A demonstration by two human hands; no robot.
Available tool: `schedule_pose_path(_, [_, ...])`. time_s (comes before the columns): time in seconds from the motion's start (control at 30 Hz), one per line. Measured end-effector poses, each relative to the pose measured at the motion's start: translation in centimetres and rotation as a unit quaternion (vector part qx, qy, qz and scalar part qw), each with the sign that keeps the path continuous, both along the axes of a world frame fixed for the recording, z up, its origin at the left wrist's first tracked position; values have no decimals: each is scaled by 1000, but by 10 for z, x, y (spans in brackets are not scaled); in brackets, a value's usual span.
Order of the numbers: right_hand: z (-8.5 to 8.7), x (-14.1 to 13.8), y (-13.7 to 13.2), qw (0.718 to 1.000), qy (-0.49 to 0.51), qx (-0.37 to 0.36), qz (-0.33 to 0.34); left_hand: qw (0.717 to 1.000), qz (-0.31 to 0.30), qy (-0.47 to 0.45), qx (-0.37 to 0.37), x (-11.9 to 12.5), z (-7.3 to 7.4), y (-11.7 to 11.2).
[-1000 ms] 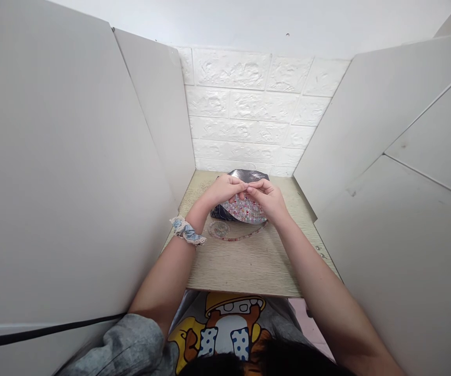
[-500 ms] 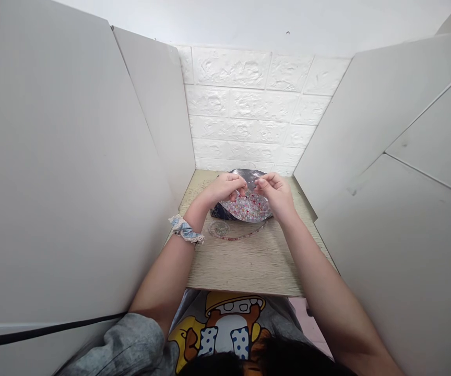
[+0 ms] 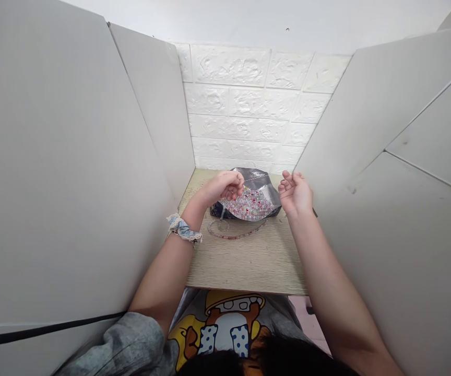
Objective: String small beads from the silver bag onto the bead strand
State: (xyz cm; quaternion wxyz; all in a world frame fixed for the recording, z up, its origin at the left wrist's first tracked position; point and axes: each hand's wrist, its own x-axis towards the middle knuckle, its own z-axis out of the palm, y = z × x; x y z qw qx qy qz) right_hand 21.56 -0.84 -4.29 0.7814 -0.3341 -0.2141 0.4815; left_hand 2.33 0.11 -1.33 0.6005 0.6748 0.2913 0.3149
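Observation:
A fine pale thread (image 3: 257,178) runs nearly straight between my two hands, above a bag of beads. My left hand (image 3: 227,185) is closed in a pinch on it at the bag's left side, fingers curled inward. Past the bag's right edge, my right hand (image 3: 295,192) has its palm turned up and its fingers bent round the thread's other end; the fingertips are small in view. The dark bag (image 3: 260,185), silvery inside, gapes open with many small pink, white and red beads (image 3: 251,204). In front of it, a strung bead strand (image 3: 231,238) curves across the table.
The narrow wooden table (image 3: 245,266) sits between grey-white panels (image 3: 151,104) on the left and right (image 3: 366,120). A white brick-patterned wall (image 3: 245,102) closes off the back. A blue scrunchie (image 3: 185,228) circles my left wrist.
My right hand has moved right, away from my left hand, and turned palm up. More thread shows between them. My left hand has stayed nearly in place.

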Motion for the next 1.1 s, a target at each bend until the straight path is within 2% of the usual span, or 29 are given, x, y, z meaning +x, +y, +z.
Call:
schedule_pose_path(0.2, [-1,-3,-1,999,-30,14,13,999,-43,-24,-4,-1,-1,1])
schedule_pose_path(0.3, [-1,-3,-1,999,-38,20,18,999,-22,-28,1,-1,1,0])
schedule_pose_path(0.47, [0,-3,-2,999,-39,28,20,997,33,-8,65,0,5,-5])
schedule_pose_path(0.7, [3,-5,-5,998,-46,32,19,997,56,-5,57,2,6,-8])
schedule_pose_path(0.97, [3,-6,-5,997,-61,33,20,991,66,-72,87,2,3,-4])
schedule_pose_path(1.1, [5,-8,-6,994,-75,62,47,990,71,-73,97,1,2,-2])
